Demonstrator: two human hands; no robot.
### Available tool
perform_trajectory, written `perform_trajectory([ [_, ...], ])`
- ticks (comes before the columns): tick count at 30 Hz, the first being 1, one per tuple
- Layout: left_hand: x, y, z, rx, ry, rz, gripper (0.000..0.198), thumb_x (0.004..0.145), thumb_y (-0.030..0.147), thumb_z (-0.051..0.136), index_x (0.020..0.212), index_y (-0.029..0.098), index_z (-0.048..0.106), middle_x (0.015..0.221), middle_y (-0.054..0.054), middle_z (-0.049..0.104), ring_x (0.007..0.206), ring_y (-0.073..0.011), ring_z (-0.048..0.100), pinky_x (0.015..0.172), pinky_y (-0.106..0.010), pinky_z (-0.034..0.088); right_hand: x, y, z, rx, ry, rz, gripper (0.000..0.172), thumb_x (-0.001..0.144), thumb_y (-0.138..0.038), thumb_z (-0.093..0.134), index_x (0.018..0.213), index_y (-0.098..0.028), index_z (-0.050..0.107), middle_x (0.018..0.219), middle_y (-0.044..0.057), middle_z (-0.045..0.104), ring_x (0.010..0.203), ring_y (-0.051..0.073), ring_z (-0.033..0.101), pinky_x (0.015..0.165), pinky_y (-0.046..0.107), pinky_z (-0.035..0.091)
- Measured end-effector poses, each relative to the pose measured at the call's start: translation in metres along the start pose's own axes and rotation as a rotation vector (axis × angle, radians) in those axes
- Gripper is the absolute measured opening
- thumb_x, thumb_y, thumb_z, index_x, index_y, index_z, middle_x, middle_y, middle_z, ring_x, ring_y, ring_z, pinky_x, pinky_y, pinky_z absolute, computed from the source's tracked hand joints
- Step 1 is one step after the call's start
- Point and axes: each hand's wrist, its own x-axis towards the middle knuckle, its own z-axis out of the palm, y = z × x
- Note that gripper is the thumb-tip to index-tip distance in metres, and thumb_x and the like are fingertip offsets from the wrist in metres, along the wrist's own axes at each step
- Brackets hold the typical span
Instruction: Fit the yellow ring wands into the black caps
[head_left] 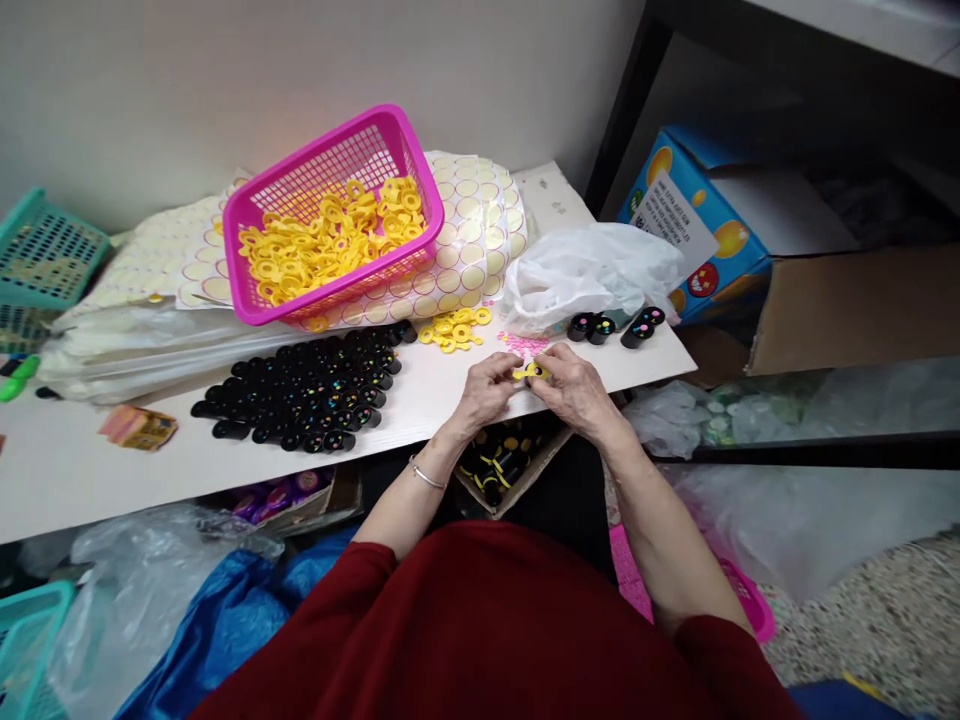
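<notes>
My left hand (487, 390) and my right hand (576, 388) meet above the table's front edge, fingers closed on a small yellow plastic ring piece with a tab (531, 371). A dark spot shows at the ring's middle; the fingertips cover part of it. Just behind my hands lie tiny pink pieces (525, 344), scattered on the tabletop. A small heap of yellow ring pieces (455, 328) lies to the left of these. Below my hands, an open cardboard box (517, 492) holds black pieces with yellow parts (493, 470).
Many black cylinders with coloured dots (300, 390) stand grouped at left; several more (600, 328) stand at right by a white plastic bag (585, 275). A pink basket (259, 312) of yellow rings (330, 245) sits behind on circle-printed sheets (480, 215). A blue carton (690, 210) is at right.
</notes>
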Motion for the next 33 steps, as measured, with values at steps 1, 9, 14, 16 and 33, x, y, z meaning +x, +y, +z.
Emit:
perform_trajectory([
  [1,0.001,0.003,-0.002,-0.042,0.013,-0.041,0.025,0.068,0.014,0.057,0.089,0.016,0.071,0.083,-0.003,0.065,0.073,-0.0127,0.055,0.067,-0.025,0.044,0.001,-0.001,0.0,-0.014,-0.009,-0.002,0.019,0.081,-0.023,0.048,0.086,-0.015,0.064,0.092,0.007,0.055,0.07,0.015,0.051,0.067,0.027,0.041],
  [9,0.011,0.009,0.011,-0.031,0.018,-0.102,0.016,0.075,0.027,0.06,0.069,0.017,0.072,0.068,-0.001,0.064,0.071,-0.0128,0.056,0.071,-0.025,0.043,-0.001,0.008,0.013,0.455,0.111,0.108,0.019,0.075,-0.027,0.056,0.088,-0.018,0.067,0.087,0.003,0.054,0.072,0.014,0.053,0.067,0.028,0.045],
  [14,0.014,0.012,0.012,0.047,0.045,-0.094,0.015,0.074,0.024,0.059,0.07,0.017,0.071,0.069,-0.001,0.065,0.068,-0.012,0.055,0.069,-0.024,0.043,0.0,0.008,0.037,0.888,0.357,0.394,0.03,0.067,-0.041,0.063,0.083,-0.016,0.069,0.077,0.0,0.055,0.051,0.007,0.045,0.051,0.025,0.04],
  [16,0.016,0.013,0.013,0.064,0.028,-0.093,0.018,0.075,0.027,0.058,0.069,0.016,0.07,0.066,0.0,0.064,0.065,-0.0113,0.053,0.066,-0.024,0.042,0.002,0.005,0.043,0.959,0.429,0.465,0.03,0.066,-0.042,0.062,0.078,-0.016,0.069,0.067,-0.002,0.054,0.047,0.006,0.042,0.046,0.023,0.036],
  [33,0.017,0.001,0.03,-0.044,0.144,-0.236,0.016,0.071,0.029,0.063,0.064,0.015,0.068,0.064,0.0,0.063,0.066,-0.0123,0.056,0.065,-0.025,0.042,0.007,-0.006,0.049,0.97,0.487,0.692,0.024,0.065,-0.041,0.059,0.066,-0.017,0.059,0.041,-0.007,0.044,0.035,0.007,0.037,0.034,0.02,0.025],
])
